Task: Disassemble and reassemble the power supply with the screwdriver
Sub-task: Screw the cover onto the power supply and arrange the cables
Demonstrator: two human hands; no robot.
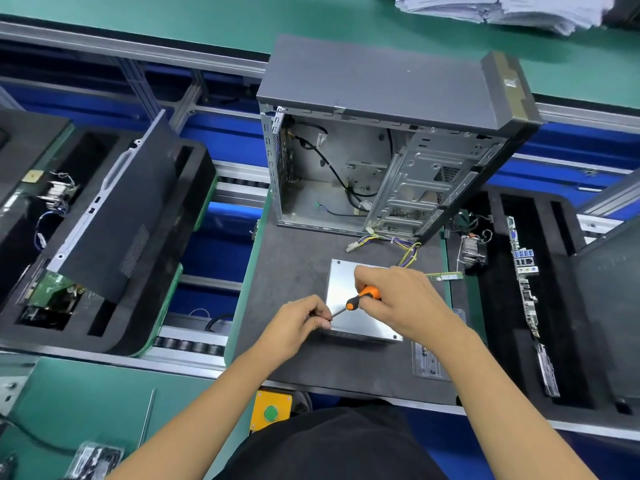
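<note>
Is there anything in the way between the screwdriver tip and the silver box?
Nothing visible blocks it. The right hand grips the orange screwdriver, whose shaft slants down to the near left corner of the power supply. Only the left hand is there, its fingertips pinching at the tip, so the exact contact point is hidden.

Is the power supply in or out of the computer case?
Out: the power supply lies flat on the mat before the open computer case.
</note>
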